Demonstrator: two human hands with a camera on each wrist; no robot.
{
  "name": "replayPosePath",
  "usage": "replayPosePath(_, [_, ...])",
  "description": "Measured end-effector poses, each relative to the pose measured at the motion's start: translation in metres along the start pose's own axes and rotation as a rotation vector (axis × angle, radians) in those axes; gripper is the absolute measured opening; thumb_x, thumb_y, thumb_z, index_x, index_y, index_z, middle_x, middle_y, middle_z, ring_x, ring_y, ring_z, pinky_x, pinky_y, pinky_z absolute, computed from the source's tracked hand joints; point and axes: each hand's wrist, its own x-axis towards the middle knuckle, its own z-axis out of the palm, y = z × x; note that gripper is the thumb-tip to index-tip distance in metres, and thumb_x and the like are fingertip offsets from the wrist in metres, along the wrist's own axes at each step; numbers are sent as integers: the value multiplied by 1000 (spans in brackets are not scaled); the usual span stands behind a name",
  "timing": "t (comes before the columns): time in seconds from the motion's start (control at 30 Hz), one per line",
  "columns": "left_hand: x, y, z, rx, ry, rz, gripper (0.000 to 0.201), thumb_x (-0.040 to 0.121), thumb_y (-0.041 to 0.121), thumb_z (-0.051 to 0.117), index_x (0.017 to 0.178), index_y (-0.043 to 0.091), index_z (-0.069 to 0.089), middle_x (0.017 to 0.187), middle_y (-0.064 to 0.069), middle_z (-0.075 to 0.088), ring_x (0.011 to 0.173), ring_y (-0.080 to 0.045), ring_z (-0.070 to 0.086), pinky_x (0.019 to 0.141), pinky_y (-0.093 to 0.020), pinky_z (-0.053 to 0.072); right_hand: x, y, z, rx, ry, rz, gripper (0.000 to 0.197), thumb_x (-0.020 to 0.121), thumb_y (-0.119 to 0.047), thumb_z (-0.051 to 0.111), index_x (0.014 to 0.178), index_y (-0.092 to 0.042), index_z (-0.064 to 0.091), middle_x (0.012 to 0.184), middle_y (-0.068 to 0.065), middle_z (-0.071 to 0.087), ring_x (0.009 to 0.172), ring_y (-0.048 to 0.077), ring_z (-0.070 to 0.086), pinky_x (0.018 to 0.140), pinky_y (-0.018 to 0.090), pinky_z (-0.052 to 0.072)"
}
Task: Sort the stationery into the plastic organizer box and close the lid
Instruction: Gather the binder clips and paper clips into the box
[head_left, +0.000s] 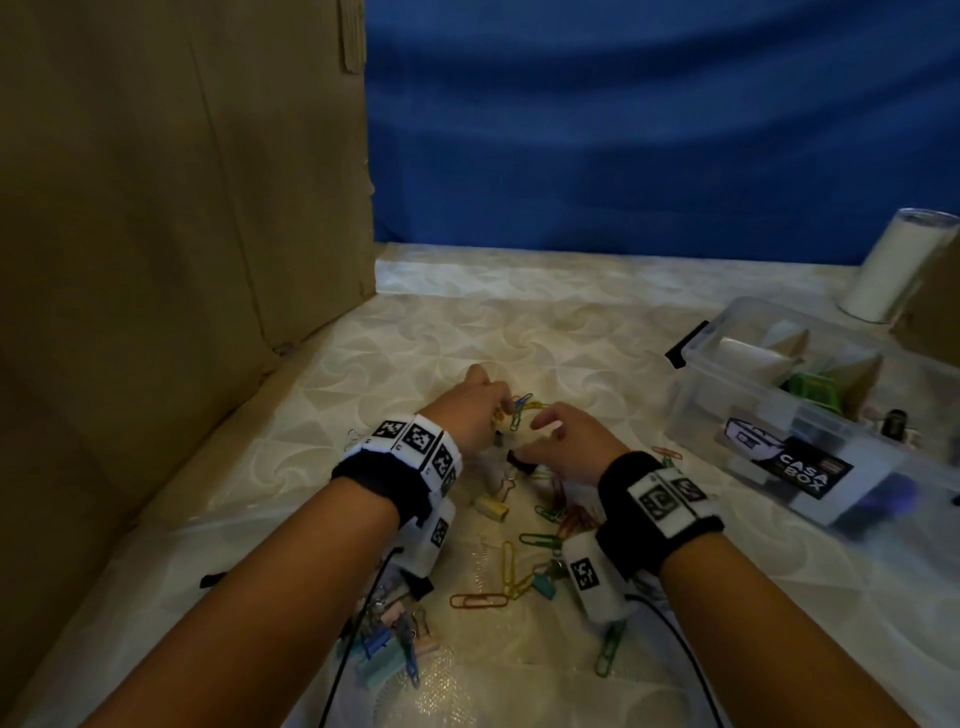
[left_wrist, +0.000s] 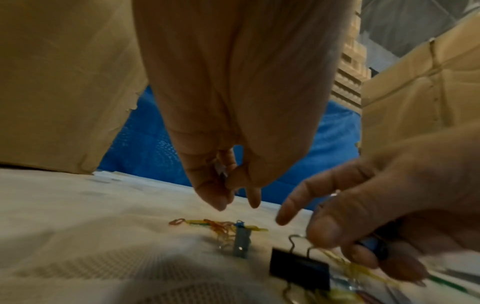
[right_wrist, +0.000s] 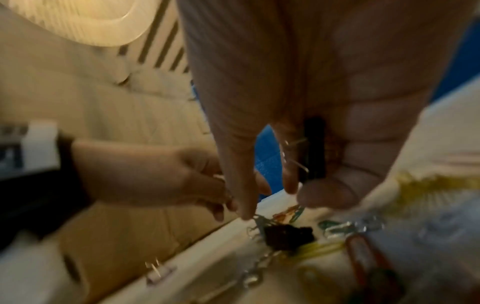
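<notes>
Coloured paper clips (head_left: 524, 410) and binder clips (head_left: 491, 506) lie scattered on the patterned tablecloth. My left hand (head_left: 498, 410) hovers over the far clips, its fingers curled and pinching a small metal piece (left_wrist: 221, 172). Just right of it, my right hand (head_left: 545, 426) holds a black binder clip (right_wrist: 314, 148) in its palm. Its index finger (right_wrist: 244, 207) reaches down to a tangle of clips. Another black binder clip (left_wrist: 298, 269) lies on the cloth below the right thumb. The clear organizer box (head_left: 727, 410) stands open at the right, with items inside.
A tall cardboard wall (head_left: 182, 234) closes off the left side and a blue sheet (head_left: 649, 130) hangs at the back. A white cylinder (head_left: 893, 270) stands behind the box. More clips (head_left: 395, 644) lie near my forearms, and black cables (head_left: 358, 623) run along the cloth.
</notes>
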Motion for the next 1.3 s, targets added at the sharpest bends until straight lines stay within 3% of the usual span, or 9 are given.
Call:
replayPosePath(0.13, [1, 13, 6, 54, -55, -47, 29, 90, 14, 54, 119, 13, 52, 135, -16, 36, 119, -32, 43, 103, -40, 40, 6, -14, 10, -468, -88, -132, 29, 82, -23, 68, 107, -11, 60, 118, 9, 60, 105, 26, 58, 76, 27, 42])
replayPosePath(0.27, [3, 16, 11, 148, -184, -162, 67, 87, 18, 63, 144, 10, 29, 144, -17, 20, 134, -38, 24, 111, -47, 31, 9, -14, 10, -514, -107, -87, 17, 85, -24, 64, 79, -16, 50, 103, 8, 60, 96, 25, 58, 71, 26, 39])
replayPosePath(0.4, [2, 17, 24, 215, -162, -192, 64, 90, 22, 57, 143, 7, 25, 144, -15, 22, 133, -36, 27, 107, -47, 35, 2, 3, 0, -17, -101, 43, 27, 85, -27, 63, 66, -12, 50, 62, 7, 54, 54, 20, 52, 50, 24, 41])
replayPosePath(0.57, [-4, 15, 22, 296, -125, -156, 50, 98, 14, 37, 146, 9, 24, 143, -19, 28, 128, -37, 38, 103, -45, 36, -29, 23, -13, 755, -91, 123, 7, 89, -12, 56, 91, -10, 49, 66, 7, 65, 51, 19, 48, 44, 23, 37])
replayPosePath(0.67, [-5, 19, 15, 314, -136, -178, 44, 98, 15, 39, 141, 7, 33, 139, -18, 38, 124, -35, 44, 100, -40, 39, -52, 33, -25, 886, -75, 93, 16, 92, -5, 48, 100, -14, 58, 72, 10, 65, 50, 19, 45, 45, 23, 32])
replayPosePath(0.83, [-16, 17, 3, 98, -126, -155, 31, 98, 16, 36, 125, 2, 40, 105, -17, 62, 98, -33, 61, 83, -38, 47, -95, 50, -84, 363, 374, -72, 24, 95, -13, 49, 113, -24, 60, 79, 7, 57, 60, 19, 53, 49, 26, 42])
replayPosePath(0.97, [-36, 13, -5, 13, -160, -111, 22, 95, 8, 34, 114, 16, 41, 65, -5, 49, 56, -18, 43, 52, -29, 34, -117, 76, -135, -188, 669, 236, 49, 92, -27, 52, 136, -12, 38, 118, 23, 60, 107, 38, 59, 87, 44, 46])
replayPosePath(1.13, [-59, 19, -2, 125, -253, -87, 24, 96, 9, 36, 101, 14, 59, 117, -9, 61, 96, -20, 54, 81, -28, 41, -115, 84, -148, -333, 610, 422, 46, 91, -35, 47, 127, -7, 47, 121, 22, 59, 109, 38, 59, 89, 43, 46])
replayPosePath(1.3, [-75, 20, 3, 204, -213, -135, 32, 95, 37, 47, 107, 13, 62, 117, -7, 62, 103, -22, 57, 82, -29, 41, -125, 83, -160, -294, 572, 453, 39, 90, -35, 49, 123, -13, 52, 122, 19, 58, 109, 35, 58, 90, 41, 48])
